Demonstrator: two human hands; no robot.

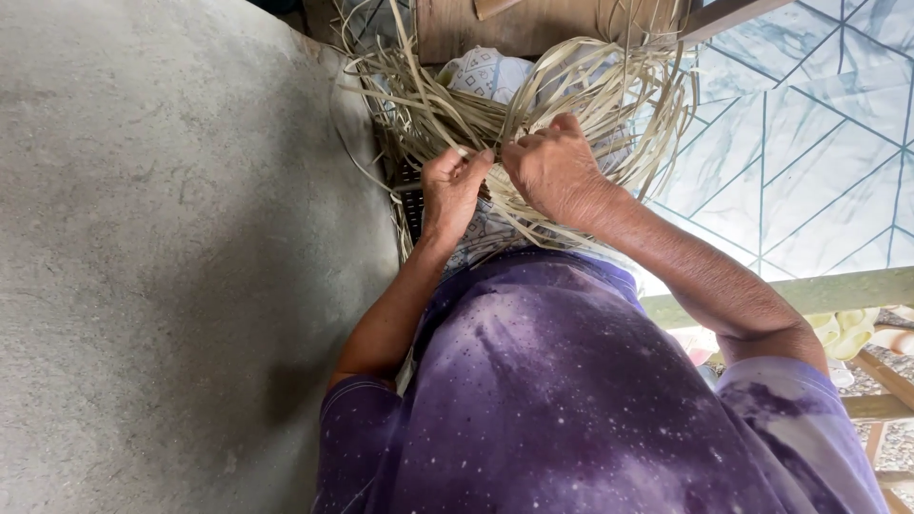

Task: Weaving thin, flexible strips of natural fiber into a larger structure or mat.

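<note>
Roughly, left to right:
wall: grey rough concrete surface (171,257), matte, mottled.
left hand: left hand (452,186) is closed in a pinch grip on thin strips, apparently so they are kept taut.
strips: pale flat palm-like strips (590,86), dry, springy, looped in a tangle over the lap, touching both hands.
right hand: right hand (552,167) is curled shut on the same strips, just beside the left.
shirt: purple speckled shirt (571,400), soft cloth.
floor: blue-white tiled floor (809,143), glossy, geometric lines.
</note>
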